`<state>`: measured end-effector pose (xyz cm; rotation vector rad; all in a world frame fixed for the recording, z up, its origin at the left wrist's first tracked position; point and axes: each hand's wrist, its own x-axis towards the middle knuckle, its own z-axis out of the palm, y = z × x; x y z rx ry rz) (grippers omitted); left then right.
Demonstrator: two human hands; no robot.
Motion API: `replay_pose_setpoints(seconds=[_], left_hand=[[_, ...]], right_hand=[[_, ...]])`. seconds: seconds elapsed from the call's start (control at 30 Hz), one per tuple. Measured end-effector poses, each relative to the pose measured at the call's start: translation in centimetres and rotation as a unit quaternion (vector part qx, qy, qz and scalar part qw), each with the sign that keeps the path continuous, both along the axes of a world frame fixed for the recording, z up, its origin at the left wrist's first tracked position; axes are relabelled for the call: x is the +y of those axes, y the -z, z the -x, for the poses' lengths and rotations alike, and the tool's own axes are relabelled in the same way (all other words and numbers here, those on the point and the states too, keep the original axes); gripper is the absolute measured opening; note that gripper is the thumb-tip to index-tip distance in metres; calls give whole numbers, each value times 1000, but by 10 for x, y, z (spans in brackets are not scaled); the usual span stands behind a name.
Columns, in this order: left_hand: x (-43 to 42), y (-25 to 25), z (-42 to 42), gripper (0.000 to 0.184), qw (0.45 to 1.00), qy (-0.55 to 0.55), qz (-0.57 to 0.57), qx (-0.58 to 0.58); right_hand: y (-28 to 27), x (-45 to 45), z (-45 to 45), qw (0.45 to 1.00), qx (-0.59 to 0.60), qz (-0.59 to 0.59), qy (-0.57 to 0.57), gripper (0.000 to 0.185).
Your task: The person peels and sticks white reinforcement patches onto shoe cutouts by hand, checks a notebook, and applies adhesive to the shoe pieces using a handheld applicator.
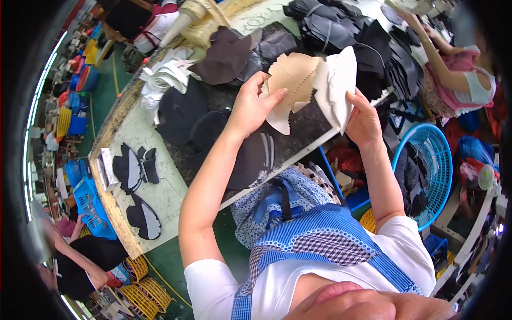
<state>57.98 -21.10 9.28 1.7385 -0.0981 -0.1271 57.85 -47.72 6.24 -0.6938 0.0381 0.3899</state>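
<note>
Between thumb and fingers, my left hand point(253, 104) grips a beige shoe-upper piece point(293, 74) with zigzag-cut edges. My right hand point(365, 120) is closed on several layered off-white shoe-upper pieces point(336, 88). The two sets meet in front of me, held above the table; whether they are joined there I cannot tell. Below my left forearm lie dark rounded pieces point(183, 111) and a black piece with white stripes point(256, 160). Dark brown pieces point(224, 56) are just beyond my left hand.
White strips point(169, 77) and black-and-white cut pieces point(128, 168) lie on the worktable point(165, 208). Tied black bundles point(325, 29) fill its far side. A blue basket point(447, 170) stands to my right. Another person point(453, 74) sits at far right.
</note>
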Motion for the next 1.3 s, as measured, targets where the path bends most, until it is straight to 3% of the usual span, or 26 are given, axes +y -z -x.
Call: replay_pose_setpoints(seconds=[0.03, 0.07, 0.1, 0.17, 0.2, 0.23, 0.3, 0.37, 0.4, 0.5, 0.57, 0.63, 0.73, 0.83, 0.9, 0.93, 1.03, 1.1, 1.13, 1.17, 1.23, 1.3], left_hand=[[2, -3, 8, 33, 997, -20, 70, -32], [5, -9, 16, 31, 995, -36, 7, -94], [3, -14, 26, 35, 990, -60, 34, -124], [5, -25, 48, 38, 975, -80, -112, -175], [6, -30, 61, 41, 980, -74, -132, -129], [14, -23, 69, 42, 961, -53, -200, -184], [23, -28, 88, 50, 975, -61, -172, -124], [31, -9, 101, 56, 963, -99, -156, -196], [39, -11, 110, 64, 979, -67, -133, -137], [47, -21, 125, 69, 970, -126, 95, -185], [64, -25, 140, 74, 951, -180, 205, -145], [82, -26, 155, 75, 929, -256, 214, -160], [102, -13, 172, 69, 897, -335, 233, -170], [99, -9, 176, 60, 881, -367, 213, -209], [91, 2, 171, 57, 873, -381, 155, -263], [76, -6, 177, 55, 867, -393, 181, -248], [87, 10, 184, 36, 876, -380, 48, -294], [104, -10, 197, 33, 892, -326, 216, -226], [112, -32, 202, 38, 873, -358, 286, -169], [140, -13, 203, 46, 894, -314, 307, -93], [141, -20, 202, 36, 916, -318, 224, -100], [152, -15, 207, 33, 848, -432, 246, -182]], right_hand=[[-10, 14, -3, 1000, -5, 3, -28, 45], [-16, 29, -6, 999, 4, 15, -43, 44], [-20, 47, -8, 998, 14, 28, -59, 44], [-26, 82, -9, 996, -17, -7, -88, 36], [-32, 92, -6, 994, -33, 9, -101, 35], [-39, 100, -3, 992, -49, 27, -115, 34], [-45, 116, 8, 987, -99, 80, -99, 36], [-52, 132, 12, 984, -131, 82, -84, 36], [-56, 140, 16, 986, -131, 58, -81, 37], [-60, 163, 9, 989, -56, -62, -124, 33], [-59, 166, -2, 981, -51, -114, -148, 34], [-44, 167, -23, 943, -71, -214, -246, 36], [-63, 177, -9, 933, -124, -154, -302, 45], [-58, 199, 21, 934, -171, -2, -312, 35], [-69, 211, 45, 904, -239, 119, -334, 29], [-73, 213, 47, 877, -276, 185, -347, 27], [-93, 219, 53, 799, -380, 310, -348, 22], [-95, 215, 50, 797, -388, 277, -371, 22], [-104, 212, 54, 778, -391, 286, -401, 20], [-109, 210, 55, 733, -411, 329, -430, 18], [-104, 213, 68, 674, -468, 368, -438, 17], [-104, 218, 74, 641, -515, 370, -433, 17]])
